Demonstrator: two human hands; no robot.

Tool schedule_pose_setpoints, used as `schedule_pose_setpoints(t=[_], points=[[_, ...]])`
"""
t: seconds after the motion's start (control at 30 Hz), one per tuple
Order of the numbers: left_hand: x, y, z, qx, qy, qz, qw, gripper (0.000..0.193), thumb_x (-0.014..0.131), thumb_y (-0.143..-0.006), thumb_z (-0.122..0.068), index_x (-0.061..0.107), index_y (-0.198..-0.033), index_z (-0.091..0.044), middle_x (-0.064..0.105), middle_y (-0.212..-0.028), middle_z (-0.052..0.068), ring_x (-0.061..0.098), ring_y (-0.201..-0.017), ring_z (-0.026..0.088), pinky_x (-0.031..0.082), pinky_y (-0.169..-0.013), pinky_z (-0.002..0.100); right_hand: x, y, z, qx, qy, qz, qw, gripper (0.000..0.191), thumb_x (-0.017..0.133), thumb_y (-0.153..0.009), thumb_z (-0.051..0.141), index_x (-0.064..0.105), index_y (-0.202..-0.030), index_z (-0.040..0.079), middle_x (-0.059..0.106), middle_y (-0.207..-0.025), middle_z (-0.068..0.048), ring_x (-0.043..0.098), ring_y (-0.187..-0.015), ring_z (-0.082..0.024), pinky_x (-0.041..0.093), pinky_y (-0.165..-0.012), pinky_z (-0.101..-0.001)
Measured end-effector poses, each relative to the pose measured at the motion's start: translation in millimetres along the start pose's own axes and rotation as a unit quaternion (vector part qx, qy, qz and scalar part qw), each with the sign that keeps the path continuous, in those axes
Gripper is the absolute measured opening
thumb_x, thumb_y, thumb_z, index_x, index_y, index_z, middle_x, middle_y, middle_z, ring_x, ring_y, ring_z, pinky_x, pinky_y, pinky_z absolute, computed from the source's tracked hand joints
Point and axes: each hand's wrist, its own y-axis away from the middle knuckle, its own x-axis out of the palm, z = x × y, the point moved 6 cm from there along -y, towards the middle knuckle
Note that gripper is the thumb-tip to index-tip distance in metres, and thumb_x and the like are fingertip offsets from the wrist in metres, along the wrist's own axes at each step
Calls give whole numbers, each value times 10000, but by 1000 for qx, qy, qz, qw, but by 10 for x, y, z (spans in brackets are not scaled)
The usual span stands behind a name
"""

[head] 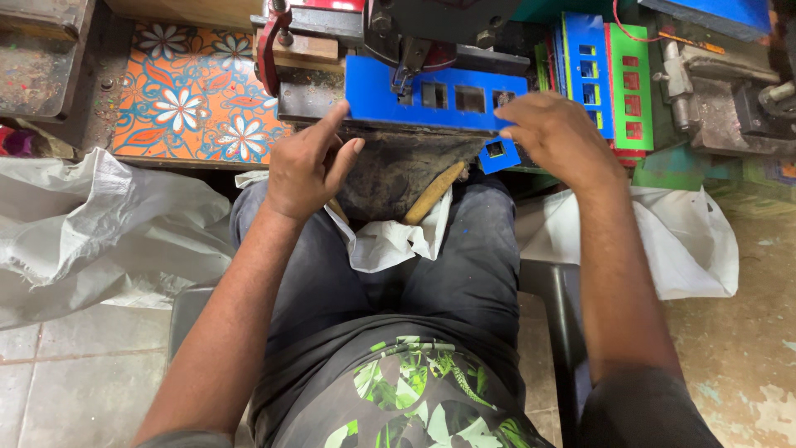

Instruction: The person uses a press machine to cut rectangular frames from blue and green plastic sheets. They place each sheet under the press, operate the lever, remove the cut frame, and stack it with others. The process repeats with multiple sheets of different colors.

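A flat blue plastic panel [439, 98] with several square cut-outs lies across the bed of a dark metal press [390, 50]. My left hand [308, 162] pinches the panel's left end, index finger stretched up to its edge. My right hand [557, 133] grips the right end, fingers curled over the top. A small blue piece with a square hole [499, 154] hangs just below my right hand. The press head sits above the panel's middle.
Blue, green and red panels [609, 79] stand stacked to the right of the press. A wooden handle [434, 192] and white cloth [390, 241] rest on my lap. A floral orange sheet [195, 91] lies left, white sacks [91, 224] on both sides.
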Motion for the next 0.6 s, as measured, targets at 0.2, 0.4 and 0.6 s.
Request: schedule_pose_setpoints(t=[0.2, 0.4, 0.6], points=[[-86, 89, 61, 26, -19, -25, 999, 218, 779, -1052, -178, 721, -1211, -40, 737, -975, 126, 706, -814, 292, 545, -728, 392, -205, 1113, -496, 201, -86, 32, 975, 318, 778, -889, 154, 730, -1175, 22, 744, -1101, -145, 689, -973, -299, 541, -855, -396], [-81, 57, 211, -10, -22, -18, 1000, 184, 783, -1090, -159, 715, -1192, -22, 722, -929, 111, 696, -780, 258, 534, -707, 374, -114, 1883, -1044, 289, -27, -81, 953, 262, 778, -930, 168, 741, -1130, 3, 733, -1065, -191, 719, -963, -322, 550, -847, -410], [-72, 70, 140, -19, -38, 4, 999, 269, 806, -1048, -159, 715, -1263, -26, 674, -808, 98, 644, -691, 246, 503, -651, 371, 70, 1409, -1392, 257, 71, -172, 948, 187, 780, -932, 150, 725, -987, -20, 680, -891, -236, 668, -828, -417, 514, -740, -484]])
